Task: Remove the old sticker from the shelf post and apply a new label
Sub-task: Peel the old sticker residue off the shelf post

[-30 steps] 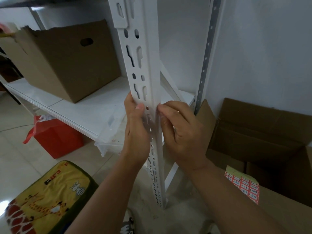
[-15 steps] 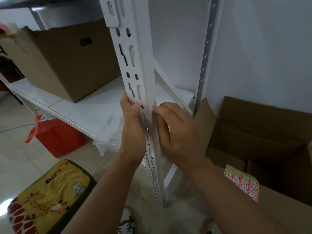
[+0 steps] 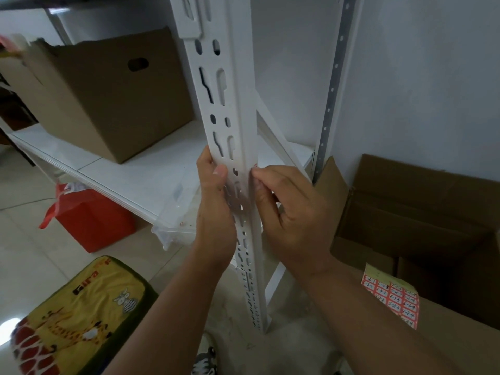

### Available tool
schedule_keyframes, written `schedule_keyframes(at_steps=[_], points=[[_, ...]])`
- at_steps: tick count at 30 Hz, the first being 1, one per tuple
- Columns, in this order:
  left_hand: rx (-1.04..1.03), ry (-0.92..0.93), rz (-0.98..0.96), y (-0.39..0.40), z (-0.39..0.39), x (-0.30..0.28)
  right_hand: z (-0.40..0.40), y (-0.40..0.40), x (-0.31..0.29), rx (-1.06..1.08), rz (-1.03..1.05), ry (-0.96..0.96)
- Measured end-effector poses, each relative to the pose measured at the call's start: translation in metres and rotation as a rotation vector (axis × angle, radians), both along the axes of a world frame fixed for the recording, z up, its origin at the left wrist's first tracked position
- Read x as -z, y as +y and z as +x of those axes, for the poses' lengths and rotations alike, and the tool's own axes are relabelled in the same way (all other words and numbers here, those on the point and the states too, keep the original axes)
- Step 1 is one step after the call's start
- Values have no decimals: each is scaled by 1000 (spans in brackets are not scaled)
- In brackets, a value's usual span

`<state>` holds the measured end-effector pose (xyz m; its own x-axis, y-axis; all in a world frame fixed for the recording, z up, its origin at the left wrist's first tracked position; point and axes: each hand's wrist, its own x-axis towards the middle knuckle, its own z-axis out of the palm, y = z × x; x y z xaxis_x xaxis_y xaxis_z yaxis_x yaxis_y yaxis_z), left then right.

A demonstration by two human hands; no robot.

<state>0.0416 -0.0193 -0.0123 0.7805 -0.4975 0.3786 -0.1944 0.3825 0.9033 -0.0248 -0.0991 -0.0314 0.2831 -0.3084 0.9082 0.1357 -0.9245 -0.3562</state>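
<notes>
White shelf post (image 3: 235, 125) gripped by left hand (image 3: 213, 212), right hand (image 3: 295, 212) pinching its edge

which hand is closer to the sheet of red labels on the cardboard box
Right. The right hand is at the shelf post, on the side toward the sheet of red labels; the left hand grips the post's far side.

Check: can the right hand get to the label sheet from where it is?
Probably yes. The right hand is at the post; the label sheet lies exposed on a box below that forearm, nothing on top of it.
</notes>
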Motion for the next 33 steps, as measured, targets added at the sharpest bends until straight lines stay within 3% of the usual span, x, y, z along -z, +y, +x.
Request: schedule_keyframes(at_steps=[18, 23, 28, 33], points=[[-5, 32, -23, -3, 0, 0, -2, -4, -4, -29, -73, 61], [0, 27, -25, -1, -1, 0, -3, -7, -4, -55, -48, 77], [18, -16, -36, 1, 1, 0, -2, -3, 0, -113, 111, 26], [36, 7, -41, 2, 4, 1, 1, -4, -1, -67, 45, 15]])
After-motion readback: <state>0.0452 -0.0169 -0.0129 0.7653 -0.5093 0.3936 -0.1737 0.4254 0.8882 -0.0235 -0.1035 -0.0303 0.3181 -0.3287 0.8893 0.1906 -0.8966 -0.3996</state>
